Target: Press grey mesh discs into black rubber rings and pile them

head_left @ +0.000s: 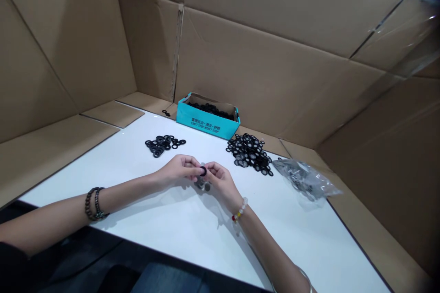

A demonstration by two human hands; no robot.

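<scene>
Over the middle of the white table, my left hand (pixel 180 168) and my right hand (pixel 222 184) meet with their fingertips pinched. Between them is a small black ring (pixel 203 171), gripped from both sides. A pale bit shows just above the ring, too small to name. Below the fingers lie several small grey discs (pixel 207 187), partly hidden by my hands. Left of them is a loose group of black rings (pixel 158 144). To the right, a larger heap of black rings with pale grey centres (pixel 250 151) is spread on the table.
A turquoise box (pixel 208 124) full of black rings stands at the back. A clear plastic bag (pixel 305 178) with grey pieces lies at the right. A few black rings (pixel 166 113) sit left of the box. Cardboard walls (pixel 261 64) enclose the white table (pixel 154 233).
</scene>
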